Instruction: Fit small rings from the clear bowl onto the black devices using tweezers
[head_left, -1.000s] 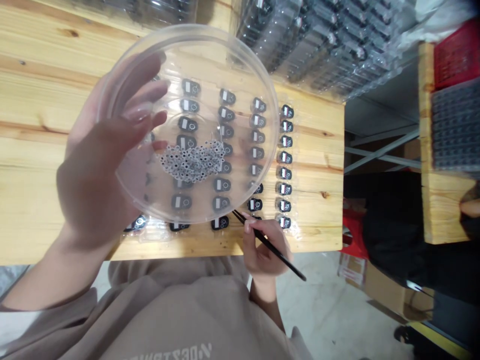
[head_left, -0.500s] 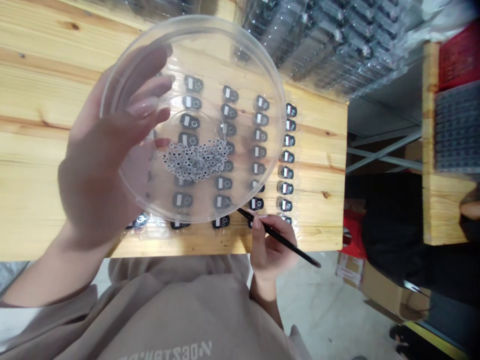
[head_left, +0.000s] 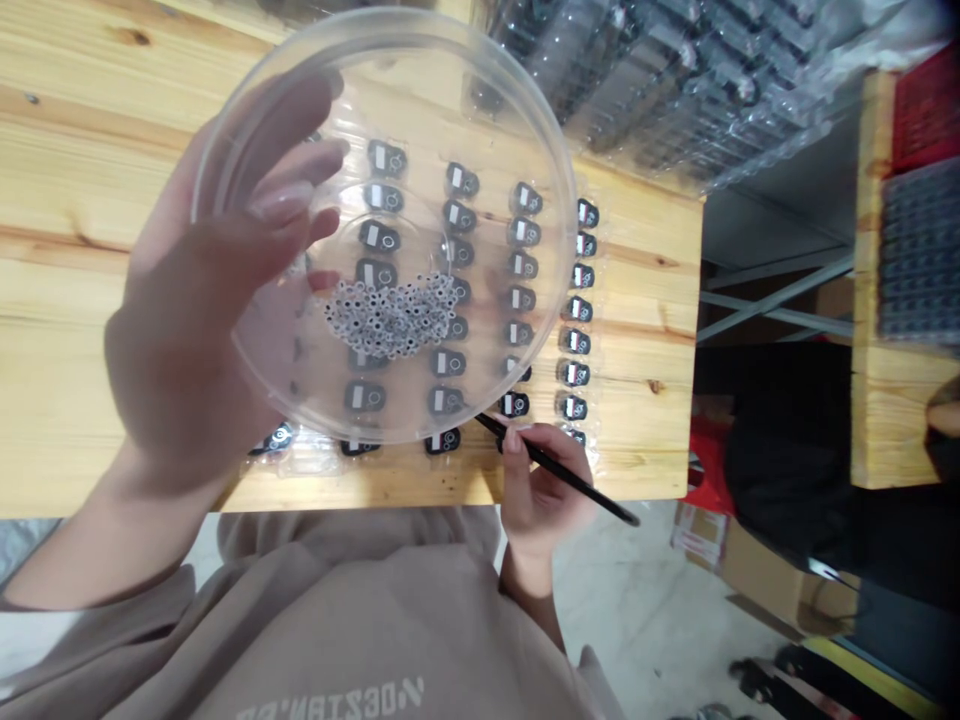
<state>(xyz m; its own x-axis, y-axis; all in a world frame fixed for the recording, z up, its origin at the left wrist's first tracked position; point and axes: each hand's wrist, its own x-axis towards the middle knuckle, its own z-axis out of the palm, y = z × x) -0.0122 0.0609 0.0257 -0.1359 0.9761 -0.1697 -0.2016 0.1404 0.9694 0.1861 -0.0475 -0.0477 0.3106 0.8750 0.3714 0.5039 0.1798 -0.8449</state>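
A clear round plastic lid or shallow dish (head_left: 525, 110) is held up by my left hand (head_left: 195, 300), whose fingers curl beneath it and show through. Many small grey rings (head_left: 394, 315) lie heaped near its middle. My right hand (head_left: 544, 490) pinches a thin black pen-like tool (head_left: 574, 480); its upper end reaches the dish's lower rim, and whether they touch I cannot tell. Under the dish, a clear tray (head_left: 307, 455) holds columns of small black parts (head_left: 576, 341) with white labels and ring marks.
Stacked clear trays (head_left: 660, 80) stand at the back right of the wooden table (head_left: 652, 430). Further right are another wooden table (head_left: 892, 430), a red crate (head_left: 926, 110), a person in black (head_left: 787, 450) and a cardboard box (head_left: 772, 580) on the floor.
The dish and my left hand appear slightly higher and nearer the camera. My right hand has barely moved. Dark shapes, perhaps shoes, show more at the lower right.
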